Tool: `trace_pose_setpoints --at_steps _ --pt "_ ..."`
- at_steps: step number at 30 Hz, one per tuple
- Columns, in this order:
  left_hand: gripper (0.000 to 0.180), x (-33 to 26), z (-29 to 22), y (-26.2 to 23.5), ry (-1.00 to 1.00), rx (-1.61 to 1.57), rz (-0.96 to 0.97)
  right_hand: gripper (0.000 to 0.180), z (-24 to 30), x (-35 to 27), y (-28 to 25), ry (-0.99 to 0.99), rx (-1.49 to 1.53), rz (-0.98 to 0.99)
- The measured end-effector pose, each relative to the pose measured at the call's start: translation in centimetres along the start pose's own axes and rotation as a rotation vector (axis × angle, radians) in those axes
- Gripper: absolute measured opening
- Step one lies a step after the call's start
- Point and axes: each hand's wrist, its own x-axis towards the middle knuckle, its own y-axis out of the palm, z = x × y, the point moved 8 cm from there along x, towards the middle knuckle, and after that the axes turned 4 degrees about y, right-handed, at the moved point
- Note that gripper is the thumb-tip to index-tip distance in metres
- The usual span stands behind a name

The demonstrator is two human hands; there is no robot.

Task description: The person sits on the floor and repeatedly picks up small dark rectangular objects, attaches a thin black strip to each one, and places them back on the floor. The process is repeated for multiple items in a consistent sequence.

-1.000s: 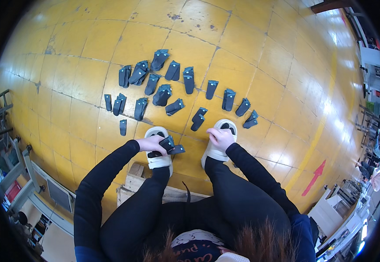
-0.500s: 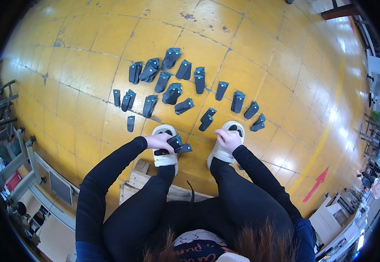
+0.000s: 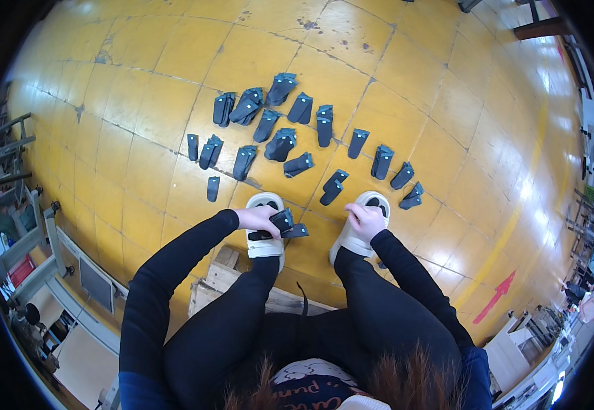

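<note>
My left hand (image 3: 258,219) grips a small bunch of dark flat pieces (image 3: 282,220) with teal ends and pale tags, above my left shoe. One piece (image 3: 297,230) juts out to the right of the bunch. Over my right shoe is my right hand (image 3: 368,220), its fingers curled in and the thumb toward the left; whether anything is in them is hidden. Similar dark pieces lie on the floor ahead, singly and in overlapping piles. The nearest to my hands are a pair (image 3: 334,187) between the shoes and a single piece (image 3: 213,188) at the left.
My cream shoes (image 3: 265,250) stand on the yellow tiled floor (image 3: 174,41). A wooden pallet (image 3: 223,272) shows beneath me. Metal frames and a cart (image 3: 51,239) stand at the left; a white machine table (image 3: 508,352) is at the lower right, past a red floor arrow (image 3: 496,295).
The whole view has shifted slightly, so the floor pieces appear farther right. My left hand still holds its bunch. The right hand's fingers have turned a little, with the thumb showing more plainly.
</note>
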Motion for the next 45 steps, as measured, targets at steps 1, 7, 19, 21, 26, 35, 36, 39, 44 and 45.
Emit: trace_pose_setpoints --at_steps 1,7,19,21,26,35,36,39,44,45 --pt "0.045 0.0 -0.1 0.0 0.004 -0.001 0.001 0.013 0.0 0.0 0.0 0.001 0.002 -0.002" --pt "0.046 -0.2 -0.4 0.0 -0.006 -0.005 -0.005 0.012 -0.2 -0.1 0.2 -0.002 -0.004 -0.004" --pt "0.047 -0.2 -0.2 0.0 -0.028 -0.007 -0.004 0.012 0.0 0.0 -0.1 -0.020 -0.010 -0.024" --pt "0.047 -0.2 -0.3 0.0 -0.029 -0.006 -0.002 0.012 -0.1 -0.1 0.0 -0.017 -0.011 -0.021" --pt "0.044 -0.2 -0.4 -0.1 0.024 0.016 -0.034 0.012 -0.1 -0.1 0.2 -0.011 -0.016 -0.013" --pt "0.045 -0.1 -0.5 0.0 0.014 -0.015 -0.018 0.011 -0.2 -0.1 0.0 -0.009 -0.008 -0.013" --pt "0.045 -0.1 -0.6 0.0 0.017 -0.019 -0.017 0.011 -0.2 -0.1 0.0 -0.008 -0.007 -0.010" --pt "0.044 0.2 -0.2 0.0 0.035 -0.031 -0.020 0.011 -0.3 -0.1 0.0 0.001 -0.013 0.002" --pt "0.038 0.2 0.5 -0.3 0.040 0.034 -0.080 0.012 -0.1 -0.1 0.3 0.003 -0.001 0.015" --pt "0.036 0.1 0.0 -0.6 0.048 0.156 -0.132 0.012 -0.2 -0.2 0.2 -0.003 -0.003 -0.008"
